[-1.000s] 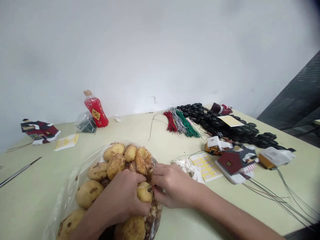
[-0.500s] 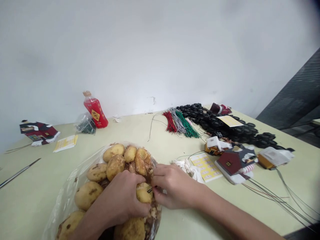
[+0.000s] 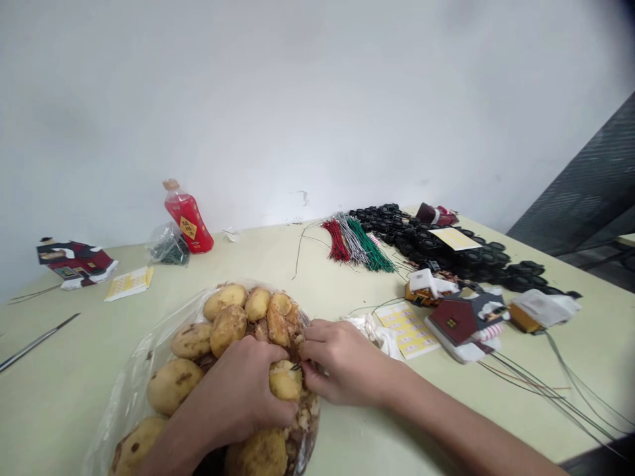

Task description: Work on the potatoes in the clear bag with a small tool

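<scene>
Potatoes (image 3: 225,327) sit piled in a clear bag (image 3: 133,383) on the counter (image 3: 317,277) at 6 o'clock, and most look untouched. Left hand (image 3: 243,393) is wrapped around one potato (image 3: 285,382) at the pile's right edge, while right hand (image 3: 337,360) pinches a thin dark thing at its top. This potato looks round, so I cannot tell which way it points.

A small yellow potato-like piece (image 3: 285,382), brown-flecked, sits atop a heap of similar pieces (image 3: 213,330) in a clear plastic bag (image 3: 143,360) on the bench (image 3: 74,370).
</scene>
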Motion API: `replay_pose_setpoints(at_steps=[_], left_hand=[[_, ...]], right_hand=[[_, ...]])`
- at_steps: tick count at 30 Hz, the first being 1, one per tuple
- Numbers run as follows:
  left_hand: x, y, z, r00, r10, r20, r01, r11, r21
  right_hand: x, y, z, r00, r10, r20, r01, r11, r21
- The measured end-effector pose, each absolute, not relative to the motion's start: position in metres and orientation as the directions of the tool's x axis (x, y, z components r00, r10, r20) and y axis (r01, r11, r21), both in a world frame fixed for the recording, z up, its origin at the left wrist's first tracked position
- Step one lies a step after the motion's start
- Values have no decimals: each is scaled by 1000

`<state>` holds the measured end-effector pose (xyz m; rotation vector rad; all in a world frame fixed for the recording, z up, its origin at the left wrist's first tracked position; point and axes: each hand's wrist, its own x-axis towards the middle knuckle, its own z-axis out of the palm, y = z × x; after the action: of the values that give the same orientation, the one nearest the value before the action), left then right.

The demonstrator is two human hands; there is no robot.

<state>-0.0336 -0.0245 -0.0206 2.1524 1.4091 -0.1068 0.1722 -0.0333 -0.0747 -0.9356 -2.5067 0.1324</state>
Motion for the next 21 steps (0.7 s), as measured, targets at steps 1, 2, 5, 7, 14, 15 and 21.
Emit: replay_pose_setpoints(at_steps=[1, 2, 5, 7, 14, 15, 21], left_hand=[[-34, -24, -21, 446, 819, -361, 864, -289, 412], [-33, -24, -21, 446, 818, -363, 863, -287, 416], [-32, -24, -19, 441, 819, -368, 865, -279, 417], [-31, -24, -18, 435, 820, -372, 873, -283, 397], [-31, -25, -17, 427, 823, -374, 875, -272, 400], [-31, -25, -17, 425, 825, -372, 877, -273, 395], [-34, -26, -20, 442, 823, -356, 861, -278, 426]], right_hand=[[172, -33, -74, -673, 635, 379, 585, 771, -251], [172, -33, -74, -684, 628, 371, 574, 777, -257], [172, -33, -73, -674, 646, 359, 596, 762, -253], [172, -34, -73, -657, 664, 357, 617, 745, -252], [171, -34, -72, -666, 664, 341, 603, 748, -277], [172, -34, -72, -653, 674, 344, 618, 738, -271], [173, -35, -70, -651, 678, 341, 615, 735, -286]])
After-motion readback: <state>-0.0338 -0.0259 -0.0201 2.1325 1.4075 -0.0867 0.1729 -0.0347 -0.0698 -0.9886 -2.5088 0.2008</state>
